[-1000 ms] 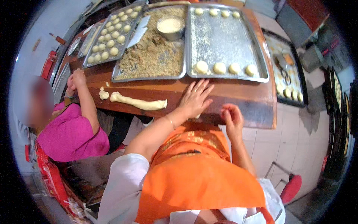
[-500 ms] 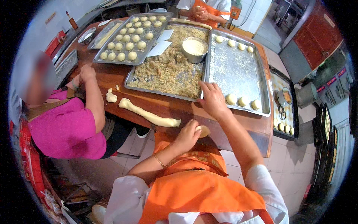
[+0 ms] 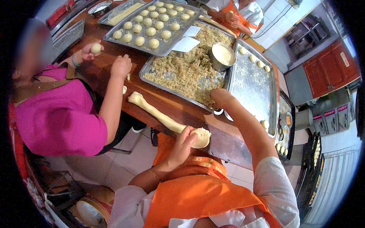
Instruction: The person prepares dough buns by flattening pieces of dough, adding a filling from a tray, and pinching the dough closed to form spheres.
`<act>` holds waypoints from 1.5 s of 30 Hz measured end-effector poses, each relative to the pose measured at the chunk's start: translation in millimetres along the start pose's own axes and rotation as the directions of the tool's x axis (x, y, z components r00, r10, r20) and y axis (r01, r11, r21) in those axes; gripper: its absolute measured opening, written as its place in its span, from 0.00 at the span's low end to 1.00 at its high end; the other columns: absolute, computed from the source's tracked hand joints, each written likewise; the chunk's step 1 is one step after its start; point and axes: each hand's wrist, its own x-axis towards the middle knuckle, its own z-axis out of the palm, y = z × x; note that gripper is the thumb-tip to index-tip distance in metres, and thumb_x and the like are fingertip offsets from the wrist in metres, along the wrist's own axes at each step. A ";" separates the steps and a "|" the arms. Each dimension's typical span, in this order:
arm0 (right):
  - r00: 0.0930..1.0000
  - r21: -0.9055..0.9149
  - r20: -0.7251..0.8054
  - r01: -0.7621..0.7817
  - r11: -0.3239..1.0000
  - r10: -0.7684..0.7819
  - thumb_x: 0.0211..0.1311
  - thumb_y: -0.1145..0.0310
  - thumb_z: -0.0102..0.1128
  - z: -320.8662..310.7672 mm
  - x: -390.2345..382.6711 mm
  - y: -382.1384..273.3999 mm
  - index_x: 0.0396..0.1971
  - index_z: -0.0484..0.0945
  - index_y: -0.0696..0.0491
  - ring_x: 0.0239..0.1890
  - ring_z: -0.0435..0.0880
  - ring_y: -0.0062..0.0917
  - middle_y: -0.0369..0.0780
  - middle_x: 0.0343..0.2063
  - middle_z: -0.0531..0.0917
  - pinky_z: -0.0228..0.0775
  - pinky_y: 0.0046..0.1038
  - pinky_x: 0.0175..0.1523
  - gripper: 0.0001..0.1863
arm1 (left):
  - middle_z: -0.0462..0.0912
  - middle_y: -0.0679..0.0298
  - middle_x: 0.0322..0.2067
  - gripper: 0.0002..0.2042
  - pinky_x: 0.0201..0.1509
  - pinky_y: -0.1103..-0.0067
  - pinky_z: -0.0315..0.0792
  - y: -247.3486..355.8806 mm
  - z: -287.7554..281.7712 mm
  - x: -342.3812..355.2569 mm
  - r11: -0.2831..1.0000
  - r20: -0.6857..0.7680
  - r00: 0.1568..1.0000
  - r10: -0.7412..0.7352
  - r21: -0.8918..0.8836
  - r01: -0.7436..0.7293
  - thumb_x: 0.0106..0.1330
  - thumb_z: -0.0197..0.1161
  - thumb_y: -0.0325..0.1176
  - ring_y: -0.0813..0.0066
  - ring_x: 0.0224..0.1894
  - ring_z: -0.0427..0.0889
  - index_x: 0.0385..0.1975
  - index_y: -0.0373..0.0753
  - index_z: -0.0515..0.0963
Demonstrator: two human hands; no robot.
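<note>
While the left hand (image 3: 184, 142) curls its fingers around a flat dough piece (image 3: 200, 137) at the table edge, the right hand (image 3: 221, 96) digs into the crumb tray (image 3: 152, 65), fingers hidden, grip unclear.

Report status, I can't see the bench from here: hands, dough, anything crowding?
Left hand cupping flattened dough piece. Right hand reaching into crumbly filling tray. Dough rope beside left hand; neighbour's forearm close by.

Brown wooden table (image 3: 178, 108), bearing a tray of dough balls (image 3: 152, 28), a tray of crumbly filling (image 3: 186, 72), a floured tray (image 3: 251, 81) with few balls, and a long dough roll (image 3: 156, 112) near the front edge.
</note>
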 end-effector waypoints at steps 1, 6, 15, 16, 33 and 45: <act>1.000 0.046 0.021 -0.023 0.999 0.022 0.48 0.62 0.73 -0.9 0.3 1.1 0.38 0.84 0.59 0.47 0.85 0.45 0.53 0.39 0.85 0.78 0.43 0.52 0.19 | 0.72 0.70 0.34 0.10 0.44 0.82 0.66 0.2 -1.6 1.4 1.000 0.002 1.000 0.000 0.001 0.000 0.75 0.52 0.36 0.85 0.38 0.67 0.42 0.35 0.71; 0.940 0.381 -0.315 -0.002 0.925 0.132 0.53 0.67 0.67 20.5 13.0 4.6 0.54 0.74 0.57 0.45 0.85 0.49 0.53 0.38 0.85 0.78 0.44 0.51 0.27 | 0.71 0.69 0.34 0.09 0.44 0.82 0.66 7.5 -5.3 3.8 1.000 -0.003 1.000 -0.016 0.011 0.016 0.75 0.52 0.35 0.85 0.38 0.67 0.42 0.35 0.70; 0.868 0.157 -0.490 0.179 0.971 -0.081 0.69 0.53 0.57 9.1 15.0 -27.8 0.66 0.64 0.48 0.50 0.80 0.52 0.51 0.54 0.72 0.76 0.46 0.54 0.30 | 0.74 0.67 0.39 0.09 0.49 0.80 0.69 7.9 -20.2 4.7 0.986 -0.019 0.999 -0.041 -0.161 0.037 0.76 0.52 0.35 0.81 0.43 0.73 0.45 0.35 0.70; 0.876 0.135 -0.479 0.124 0.983 -0.044 0.70 0.53 0.56 1.2 11.3 -34.6 0.61 0.69 0.49 0.43 0.83 0.50 0.51 0.49 0.74 0.79 0.47 0.45 0.25 | 0.75 0.65 0.41 0.09 0.52 0.78 0.71 7.0 -22.6 5.6 0.981 -0.007 0.998 -0.055 -0.186 0.053 0.75 0.53 0.35 0.79 0.46 0.75 0.46 0.36 0.70; 0.878 0.881 -0.152 0.328 -0.341 0.453 0.77 0.50 0.47 7.7 43.1 -23.0 0.42 0.80 0.49 0.22 0.67 0.16 0.31 0.30 0.79 0.60 0.22 0.26 0.19 | 0.78 0.49 0.49 0.17 0.57 0.54 0.78 26.8 -3.5 19.6 0.862 0.138 0.990 -0.030 -0.498 0.096 0.65 0.57 0.31 0.48 0.51 0.83 0.53 0.36 0.66; 0.798 0.937 -0.130 0.294 -0.191 0.588 0.72 0.43 0.52 4.7 32.9 -8.5 0.31 0.78 0.54 0.24 0.70 0.21 0.35 0.25 0.76 0.64 0.28 0.30 0.26 | 0.79 0.51 0.48 0.18 0.52 0.55 0.81 38.2 -3.9 31.7 0.879 0.143 0.987 -0.072 -0.458 0.131 0.65 0.59 0.31 0.46 0.49 0.84 0.53 0.40 0.68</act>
